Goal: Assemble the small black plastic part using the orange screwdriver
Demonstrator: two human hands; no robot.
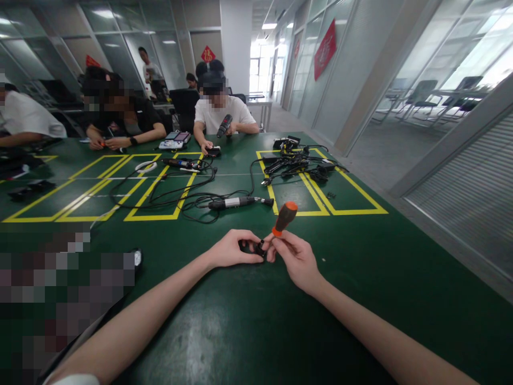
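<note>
My left hand (236, 247) is closed around a small black part (251, 248) just above the green table (224, 331). What kind of part it is I cannot make out, since fingers cover much of it. Right beside it, my right hand (295, 259) pinches the shaft end of a screwdriver (286, 216) with an orange and black handle. The handle leans up and to the right, above the fingers. Its tip is hidden among my fingertips, close to the black part.
Ahead lies a grey and black corded power tool (236, 203) with looping cables. Tangled black cables (296, 163) lie farther back, right of centre. Across the table a person in a white shirt (224, 113) holds a drill (225, 126). Yellow tape (356, 212) marks rectangles on the tabletop.
</note>
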